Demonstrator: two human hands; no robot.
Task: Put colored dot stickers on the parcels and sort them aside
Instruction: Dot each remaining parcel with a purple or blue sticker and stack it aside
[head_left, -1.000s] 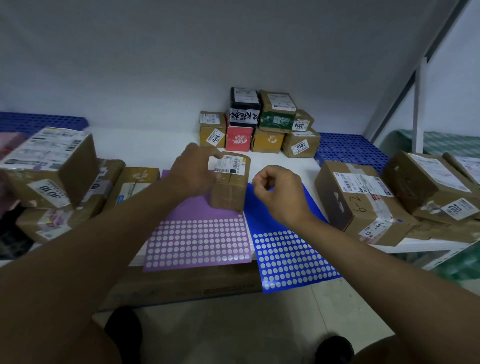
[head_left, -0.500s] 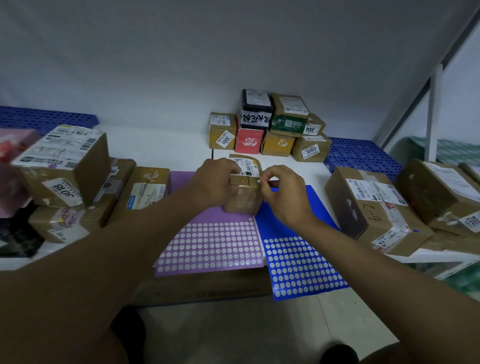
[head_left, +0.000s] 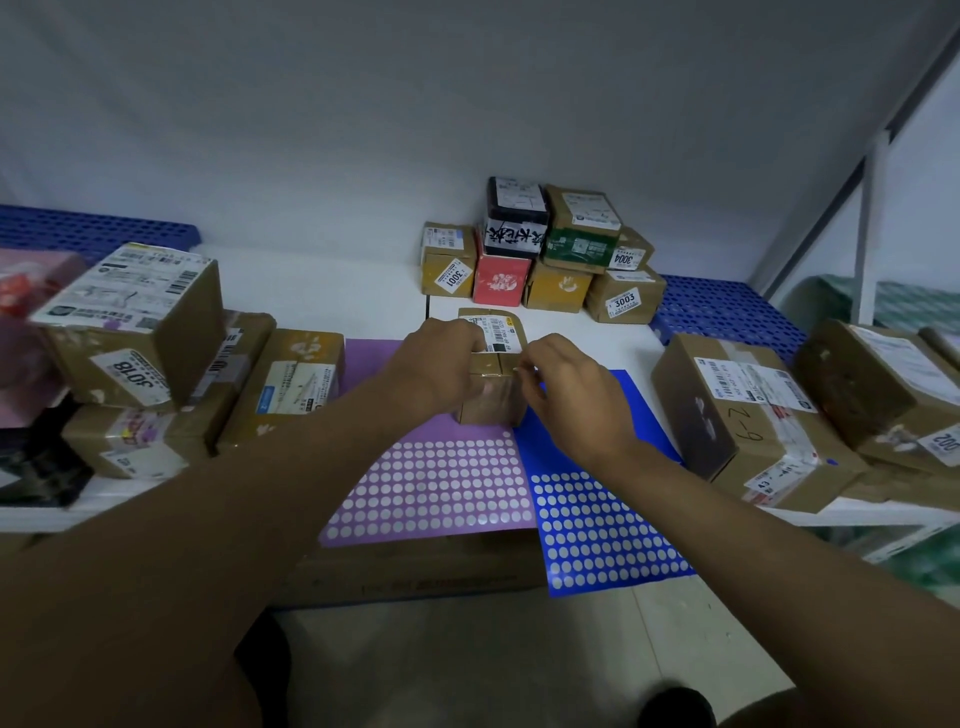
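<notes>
Two hands are meeting on one small parcel that is standing on the far end of the purple sticker sheet, right where it is meeting the blue sticker sheet. The left hand is wrapping its grip around the parcel's left side and top edge, steadying it. The right hand is curling at the parcel's right top edge, fingertips pinching together against the cardboard; a dot sticker there is too small to make out, so whether the pinch is holding one I cannot tell.

To do this step well, I judge the steadying grip should be keeping the box from tipping while a fingertip is rubbing the dot flat onto bare cardboard or tape, clear of the printed label.

The parcel is a squarish brown carton, matte, with glossy tape and a white paper label. Both sheets are thin and smooth, gridded with pale round dots. Taped cartons are sitting stacked at the back of the white bench and at both sides.
</notes>
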